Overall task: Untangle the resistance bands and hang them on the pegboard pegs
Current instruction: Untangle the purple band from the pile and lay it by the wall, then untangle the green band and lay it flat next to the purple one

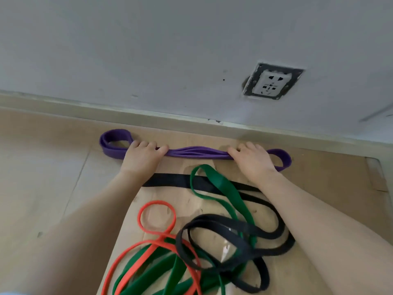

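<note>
At twelve o'clock on the cardboard [331, 188], both hands clutch the folded purple band [195, 153]: left hand [143, 156] at eleven, right hand [253, 159] at one; other bands [214, 243] tangled at six.

A purple band [197, 153], folded into several strands, is stretched flat along the foot of the wall, with a loop left open at each end. Nearer the camera, a green band [221, 188], a black band [244, 233] and an orange band [157, 218] (the thinnest) are heaped together, crossed over and under one another.
</note>
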Available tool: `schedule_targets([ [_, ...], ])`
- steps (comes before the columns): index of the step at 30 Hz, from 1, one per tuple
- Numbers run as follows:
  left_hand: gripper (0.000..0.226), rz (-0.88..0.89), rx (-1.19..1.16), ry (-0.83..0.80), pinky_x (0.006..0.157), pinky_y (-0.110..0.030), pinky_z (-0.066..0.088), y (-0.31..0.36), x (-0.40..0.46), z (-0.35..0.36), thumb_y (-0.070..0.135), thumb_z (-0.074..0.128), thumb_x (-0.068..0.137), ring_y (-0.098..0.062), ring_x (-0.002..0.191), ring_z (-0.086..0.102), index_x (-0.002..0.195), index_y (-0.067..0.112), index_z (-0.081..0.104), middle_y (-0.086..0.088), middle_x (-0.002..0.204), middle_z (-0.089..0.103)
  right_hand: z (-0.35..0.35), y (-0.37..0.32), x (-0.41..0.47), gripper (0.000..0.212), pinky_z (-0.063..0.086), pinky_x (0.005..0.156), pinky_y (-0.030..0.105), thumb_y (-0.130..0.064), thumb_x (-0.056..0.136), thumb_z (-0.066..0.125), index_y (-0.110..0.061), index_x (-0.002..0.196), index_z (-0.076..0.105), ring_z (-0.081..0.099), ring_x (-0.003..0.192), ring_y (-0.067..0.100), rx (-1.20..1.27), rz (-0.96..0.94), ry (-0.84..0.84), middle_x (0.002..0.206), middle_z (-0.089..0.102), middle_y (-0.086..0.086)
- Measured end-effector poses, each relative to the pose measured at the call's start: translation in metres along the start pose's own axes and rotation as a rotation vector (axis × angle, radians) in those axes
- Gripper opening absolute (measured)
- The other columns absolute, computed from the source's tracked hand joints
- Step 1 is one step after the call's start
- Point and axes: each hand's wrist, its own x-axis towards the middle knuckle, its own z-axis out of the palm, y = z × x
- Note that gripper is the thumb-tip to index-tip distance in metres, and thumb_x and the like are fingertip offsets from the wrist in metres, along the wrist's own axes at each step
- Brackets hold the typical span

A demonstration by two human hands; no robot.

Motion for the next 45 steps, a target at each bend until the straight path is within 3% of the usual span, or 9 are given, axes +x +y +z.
schedule_targets([
  [7, 0.051, -0.101, -0.172, 0.05, 0.109, -0.04, 0.022, 0.017, 0.045, 0.025, 0.006, 0.042, 0.091, -0.031, 0.125, 0.036, 0.139, 0.015, 0.028, -0.011, 0.132, 0.041, 0.043, 0.029, 0.018, 0.051, 0.034, 0.106, 0.039, -0.027, 0.098, 0.041, -0.016, 0.145, 0.023, 0.046, 0.127, 0.025, 0.102, 0.06, 0.098, 0.138, 0.049, 0.008],
  [12, 0.052, -0.059, -0.322, 0.07, 0.114, -0.045, 0.007, 0.017, 0.041, 0.033, 0.007, 0.039, 0.089, -0.035, 0.131, 0.029, 0.141, 0.008, 0.029, -0.015, 0.137, 0.037, 0.052, 0.064, -0.022, 0.068, 0.014, 0.115, 0.043, -0.047, 0.089, 0.034, -0.017, 0.147, 0.017, 0.033, 0.133, 0.022, 0.08, 0.114, -0.095, 0.146, 0.035, 0.003],
  [16, 0.044, -0.05, -0.302, 0.105, 0.112, -0.041, 0.014, 0.015, 0.045, 0.023, 0.007, 0.038, 0.092, -0.03, 0.127, 0.039, 0.136, 0.012, 0.037, -0.01, 0.133, 0.047, 0.048, 0.072, -0.019, 0.05, 0.022, 0.112, 0.041, -0.03, 0.094, 0.042, -0.017, 0.141, 0.032, 0.038, 0.129, 0.023, 0.197, 0.19, -0.054, 0.141, 0.042, 0.004],
  [21, 0.03, -0.114, -0.266, 0.165, 0.11, -0.041, 0.024, 0.023, 0.06, 0.008, 0.006, 0.047, 0.092, -0.031, 0.116, 0.049, 0.121, 0.012, 0.049, -0.009, 0.116, 0.061, 0.043, 0.083, -0.009, 0.022, 0.036, 0.089, 0.034, -0.016, 0.095, 0.046, -0.015, 0.117, 0.048, 0.054, 0.108, 0.024, 0.11, 0.281, 0.05, 0.115, 0.063, 0.005],
  [28, 0.039, -0.064, -0.324, 0.212, 0.106, -0.04, 0.028, 0.045, 0.064, 0.01, 0.011, 0.05, 0.093, -0.03, 0.122, 0.042, 0.131, 0.013, 0.043, -0.011, 0.127, 0.051, 0.049, 0.102, -0.007, 0.018, 0.034, 0.084, 0.036, -0.009, 0.092, 0.048, -0.009, 0.109, 0.053, 0.049, 0.112, 0.03, 0.04, 0.431, 0.152, 0.116, 0.059, 0.012],
  [34, 0.05, -0.129, -0.418, 0.211, 0.115, -0.044, 0.017, 0.022, 0.033, 0.032, 0.003, 0.051, 0.09, -0.033, 0.138, 0.028, 0.139, 0.006, 0.038, -0.015, 0.146, 0.038, 0.069, 0.086, -0.009, 0.034, 0.033, 0.09, 0.041, -0.008, 0.087, 0.056, -0.006, 0.121, 0.052, 0.042, 0.116, 0.033, 0.101, 0.532, 0.199, 0.127, 0.051, 0.015],
  [39, 0.031, -0.218, -0.218, 0.183, 0.09, -0.048, 0.039, 0.013, 0.033, 0.017, 0.003, 0.061, 0.083, -0.04, 0.108, 0.049, 0.114, 0.002, 0.056, -0.021, 0.114, 0.055, 0.07, 0.074, -0.017, 0.06, 0.032, 0.099, 0.047, -0.019, 0.087, 0.06, -0.005, 0.139, 0.034, 0.038, 0.125, 0.036, 0.239, 0.569, 0.221, 0.143, 0.037, 0.016],
  [42, 0.026, -0.25, -0.191, 0.12, 0.072, -0.042, 0.037, 0.011, 0.043, 0.002, 0.004, 0.05, 0.088, -0.037, 0.087, 0.053, 0.114, 0.003, 0.052, -0.019, 0.104, 0.052, 0.07, 0.071, -0.02, 0.067, 0.03, 0.104, 0.048, -0.024, 0.088, 0.059, -0.008, 0.143, 0.025, 0.028, 0.134, 0.035, 0.26, 0.551, 0.135, 0.15, 0.025, 0.014],
  [45, 0.032, -0.309, -0.351, 0.126, 0.059, -0.038, 0.037, 0.015, 0.047, 0.0, 0.0, 0.047, 0.089, -0.031, 0.07, 0.046, 0.12, 0.005, 0.045, -0.019, 0.107, 0.046, 0.061, 0.064, -0.022, 0.076, 0.024, 0.11, 0.05, -0.024, 0.088, 0.06, -0.01, 0.147, 0.015, 0.017, 0.139, 0.035, 0.32, 0.555, 0.075, 0.155, 0.012, 0.015],
])
